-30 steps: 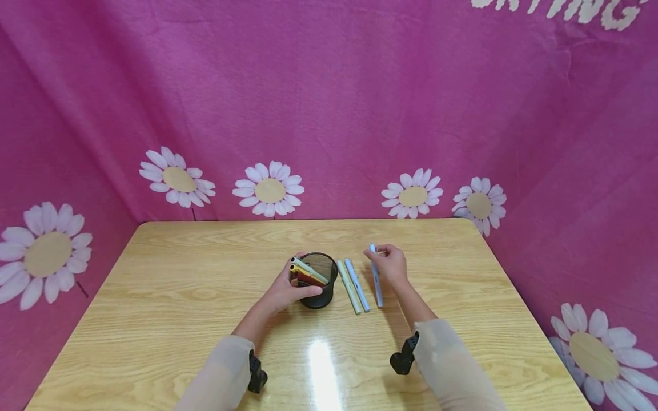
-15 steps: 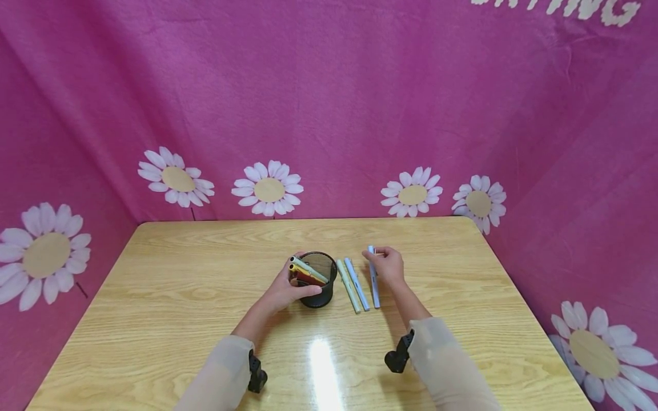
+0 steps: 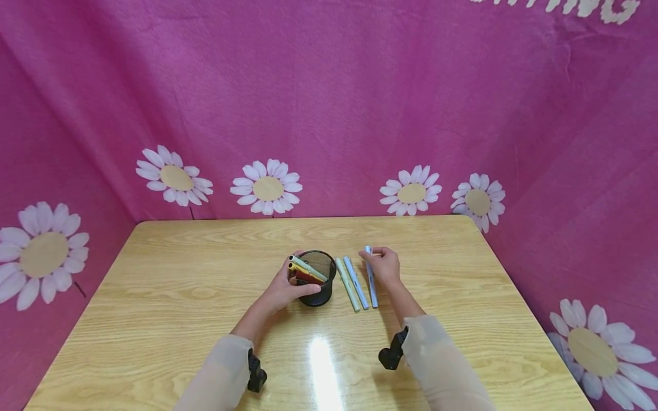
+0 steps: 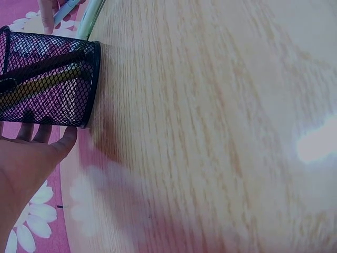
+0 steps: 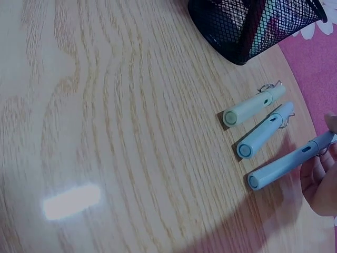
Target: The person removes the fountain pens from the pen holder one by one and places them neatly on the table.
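In the head view my left hand [image 3: 280, 292] grips a black mesh pen cup [image 3: 320, 297] from its left side, thumb across the front. Several pens [image 3: 311, 270] lean inside it, pale green, yellow and dark red among them. My right hand [image 3: 386, 267] pinches the far, capped end of a light blue pen [image 5: 284, 166]; its near end is low at the table. To the left of that pen lie a second light blue pen [image 5: 265, 130] and a pale green pen [image 5: 254, 108], side by side on the table, just right of the cup.
The wooden table [image 3: 180, 297] ends at a pink cloth [image 3: 329, 108] with printed daisies, which hangs behind and at both sides. A bright glare [image 3: 324, 371] lies on the near tabletop. Black wrist cameras [image 3: 393, 349] sit at both cuffs.
My right hand has shifted slightly left with the light blue pen, bringing it closer to the two lying pens. The left hand keeps its hold on the pen cup.
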A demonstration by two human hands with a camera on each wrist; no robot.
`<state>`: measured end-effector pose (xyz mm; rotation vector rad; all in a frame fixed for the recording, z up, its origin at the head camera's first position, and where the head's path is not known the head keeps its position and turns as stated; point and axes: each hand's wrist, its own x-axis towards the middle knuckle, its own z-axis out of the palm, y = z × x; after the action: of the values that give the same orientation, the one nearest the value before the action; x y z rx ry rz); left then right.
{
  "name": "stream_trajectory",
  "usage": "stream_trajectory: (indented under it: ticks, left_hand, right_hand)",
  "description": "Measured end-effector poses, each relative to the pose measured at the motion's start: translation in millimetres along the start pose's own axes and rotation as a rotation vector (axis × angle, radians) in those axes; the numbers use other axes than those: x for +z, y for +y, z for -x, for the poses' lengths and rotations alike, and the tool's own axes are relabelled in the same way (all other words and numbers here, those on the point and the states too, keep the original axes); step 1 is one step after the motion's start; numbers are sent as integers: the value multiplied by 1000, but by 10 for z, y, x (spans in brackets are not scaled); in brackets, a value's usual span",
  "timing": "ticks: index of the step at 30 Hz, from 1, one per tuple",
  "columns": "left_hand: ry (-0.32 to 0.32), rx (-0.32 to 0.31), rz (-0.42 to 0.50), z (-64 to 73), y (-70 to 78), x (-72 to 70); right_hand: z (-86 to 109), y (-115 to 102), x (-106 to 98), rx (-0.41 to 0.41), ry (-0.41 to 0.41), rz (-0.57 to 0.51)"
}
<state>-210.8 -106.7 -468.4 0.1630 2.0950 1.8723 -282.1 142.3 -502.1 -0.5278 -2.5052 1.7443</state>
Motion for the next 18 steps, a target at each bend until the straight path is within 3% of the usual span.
stream_trajectory:
  ticks: [6,13,18]
  left_hand:
    - [13,-20,12,-1,-12,3]
    - [25,2,3,-159,-255,-20]
    - [30,21,3,-176,-295,-28]
  right_hand:
    - [2,-4,34,8,-13,21]
    - [-44,76,81,20,-38,28]
    - [-50,93,108,18,-41,72]
